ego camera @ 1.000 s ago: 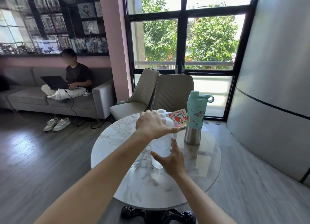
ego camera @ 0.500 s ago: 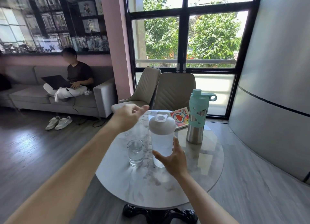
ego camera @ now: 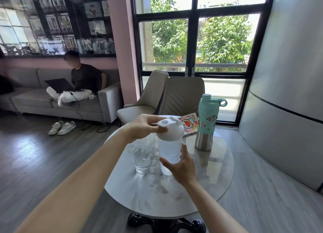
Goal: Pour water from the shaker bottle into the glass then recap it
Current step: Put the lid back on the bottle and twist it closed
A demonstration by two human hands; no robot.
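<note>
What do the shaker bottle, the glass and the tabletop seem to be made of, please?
Shaker bottle: likely plastic, a cloudy translucent body under an opaque matte white lid. Glass: clear glass, fully see-through with bright rim glints. Tabletop: polished marble or a marble-look slab, grey-veined and reflective.

My left hand (ego camera: 143, 127) reaches in from lower left, fingers curled at mid-frame — my right hand (ego camera: 181, 166) sits below it, thumb and fingers spread in a loose grip.
</note>
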